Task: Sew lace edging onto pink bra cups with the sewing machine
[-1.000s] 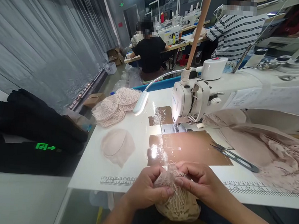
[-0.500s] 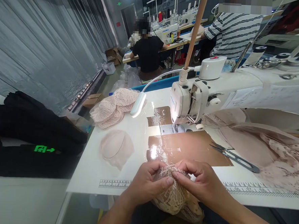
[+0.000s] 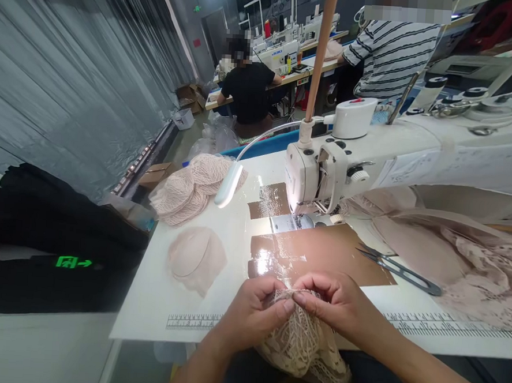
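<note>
Between my two hands hangs a beige lace fabric piece (image 3: 295, 344), its upper edge pinched and its lower part drooping over the table's front edge. My left hand (image 3: 255, 310) grips that edge between thumb and fingers. Close beside it, my right hand (image 3: 329, 306) pinches the same edge, the thumbs almost meeting. Just beyond the hands lies a brown shiny sheet (image 3: 325, 253) on the white table. Behind this stands a white sewing machine (image 3: 302, 180), its needle area lit.
Thread snips (image 3: 401, 270) lie at the right, by beige lace garments (image 3: 472, 268). Stacked lace cups (image 3: 187, 187) and a single beige cup (image 3: 195, 257) sit on the left. A small lamp (image 3: 229, 185) leans over the table. Two people work at machines further back.
The pinched lace edge has been drawn straighter between my fingers, and the fabric hangs slightly lower. The whole view has shifted a little.
</note>
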Available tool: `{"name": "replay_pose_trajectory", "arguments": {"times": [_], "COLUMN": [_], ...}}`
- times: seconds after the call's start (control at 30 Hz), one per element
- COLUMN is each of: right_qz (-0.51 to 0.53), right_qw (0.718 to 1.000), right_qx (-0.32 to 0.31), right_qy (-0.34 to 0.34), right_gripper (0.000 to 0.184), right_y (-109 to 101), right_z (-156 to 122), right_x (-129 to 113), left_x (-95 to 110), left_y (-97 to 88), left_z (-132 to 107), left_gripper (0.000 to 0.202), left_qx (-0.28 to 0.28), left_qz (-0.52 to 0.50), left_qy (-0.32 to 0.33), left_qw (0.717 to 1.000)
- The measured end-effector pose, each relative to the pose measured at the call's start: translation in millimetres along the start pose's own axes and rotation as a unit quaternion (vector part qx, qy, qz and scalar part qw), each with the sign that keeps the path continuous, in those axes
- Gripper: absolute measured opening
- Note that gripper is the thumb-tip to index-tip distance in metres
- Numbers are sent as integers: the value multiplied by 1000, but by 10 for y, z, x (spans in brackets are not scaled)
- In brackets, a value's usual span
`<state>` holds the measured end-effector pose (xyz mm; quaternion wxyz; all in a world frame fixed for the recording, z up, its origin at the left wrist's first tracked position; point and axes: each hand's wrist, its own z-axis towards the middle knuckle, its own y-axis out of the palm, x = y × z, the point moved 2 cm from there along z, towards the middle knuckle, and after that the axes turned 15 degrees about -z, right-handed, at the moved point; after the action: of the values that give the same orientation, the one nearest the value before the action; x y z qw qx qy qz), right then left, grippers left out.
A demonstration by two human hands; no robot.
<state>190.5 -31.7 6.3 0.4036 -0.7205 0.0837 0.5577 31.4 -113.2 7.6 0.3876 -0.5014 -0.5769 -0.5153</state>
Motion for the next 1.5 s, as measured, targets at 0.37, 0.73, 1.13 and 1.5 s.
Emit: {"name": "replay_pose_trajectory", "arguments": {"times": [0.37, 0.73, 1.13, 1.5], "right_qz": [173, 324, 51, -322], "right_qw": [983, 935, 993, 947], "right_qx": [-66, -116, 65, 24], "right_qy": [0, 83, 79, 3], "right_gripper": [33, 36, 27, 28], "right_y": [-47, -59, -706, -693], "right_z": [31, 71, 0, 442], "right_x": [38, 62, 353, 179], "left_x": [92, -10, 844, -97], "left_y": [17, 163, -659, 376], "left_z": [104, 210, 169, 1121], "left_gripper": [35, 35, 24, 23], "left_qx": [-64, 2, 414, 57], "left_qz": [-75, -137, 170, 600], "left_qy": [-46, -18, 158, 168], "left_qw": [994, 990, 880, 780]}}
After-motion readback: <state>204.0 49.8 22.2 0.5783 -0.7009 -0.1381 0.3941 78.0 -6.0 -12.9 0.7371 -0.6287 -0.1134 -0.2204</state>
